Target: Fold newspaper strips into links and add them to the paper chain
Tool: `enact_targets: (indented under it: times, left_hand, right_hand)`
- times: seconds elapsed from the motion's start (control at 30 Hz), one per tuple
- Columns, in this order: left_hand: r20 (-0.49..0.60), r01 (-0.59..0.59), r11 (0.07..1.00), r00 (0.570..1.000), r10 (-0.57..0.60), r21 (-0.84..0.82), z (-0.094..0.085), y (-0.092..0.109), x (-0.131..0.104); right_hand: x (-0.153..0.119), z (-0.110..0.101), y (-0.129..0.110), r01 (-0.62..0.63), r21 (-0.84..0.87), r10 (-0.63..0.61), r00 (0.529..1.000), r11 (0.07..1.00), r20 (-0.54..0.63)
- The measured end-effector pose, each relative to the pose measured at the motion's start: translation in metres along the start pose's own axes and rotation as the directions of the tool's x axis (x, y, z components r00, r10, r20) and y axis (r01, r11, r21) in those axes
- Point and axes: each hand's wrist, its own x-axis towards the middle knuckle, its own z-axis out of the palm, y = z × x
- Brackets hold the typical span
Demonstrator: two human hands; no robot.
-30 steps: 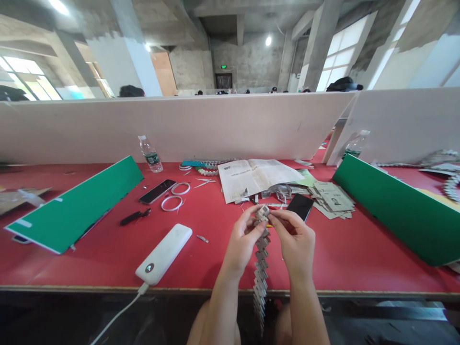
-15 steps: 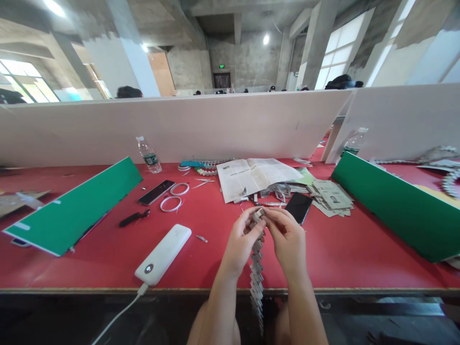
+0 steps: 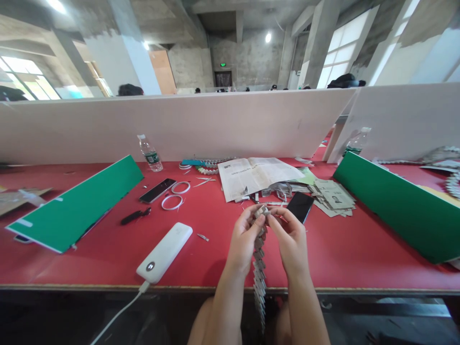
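A zigzag chain of folded grey paper hangs down past the table's front edge, between my forearms. Around its top end my left hand is closed, thumb and fingers pressed on the folds. My right hand pinches the same top end from the other side, its thumb and index finger close to my left fingertips. Just beyond my hands lie a newspaper sheet and a pile of folded paper strips. A dark phone is right behind my right hand.
On the red table are a white power bank with a cable, another phone, tape rings, a black tool, a bottle and cut paper pieces. Green boards stand at both sides; a pale partition runs behind.
The right thumb and fingers have shifted slightly at the chain's top end. Both hands still hold the chain. The whole view has moved a little.
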Motion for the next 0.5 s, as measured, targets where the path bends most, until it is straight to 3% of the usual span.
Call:
enact_targets:
  times: [0.5]
  left_hand:
    - [0.007,-0.002,1.000,1.000,0.002,-0.031,0.0027,-0.0016,-0.0006]
  right_hand:
    - [-0.0007,0.0002,-0.0026,0.030,-0.084,-0.031,0.999,0.996,-0.019]
